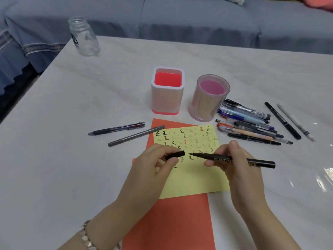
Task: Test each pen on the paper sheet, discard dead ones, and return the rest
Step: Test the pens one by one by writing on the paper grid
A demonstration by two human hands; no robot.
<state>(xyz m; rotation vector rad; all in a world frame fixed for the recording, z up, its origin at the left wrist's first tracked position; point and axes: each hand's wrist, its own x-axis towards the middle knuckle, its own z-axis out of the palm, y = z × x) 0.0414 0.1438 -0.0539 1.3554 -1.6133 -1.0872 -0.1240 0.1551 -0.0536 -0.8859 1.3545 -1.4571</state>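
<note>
Evidently one pen is between cap and paper. The right hand (234, 166) pinches a slim black marker pen with pale lettering (264, 162) near its front, thumb and fingers curled round the barrel. The pen lies almost level, with its bare tip pointing left over the yellow paper sheet (194, 181). The left hand (153, 161) grips the short black cap (177, 154) between thumb and fingertips, its open end facing the tip and just apart from it. Whether the cap is about to go on or is being kept aside for writing cannot be told.

The sheet lies on a larger orange sheet (171, 222), probably to protect the white marble-patterned table (72, 159). Its far half is filled with rows of test marks and its near half is blank.

A heap of assorted pens (252, 127) lies at the right, beside the round translucent pink holder (205, 105). Left of that holder stands a square white holder with a red inside (167, 98). Both holders look empty. Two pens, one dark with a red clip (117, 129) and one grey (135, 136), lie apart at the left, seemingly a sorted group.
</note>
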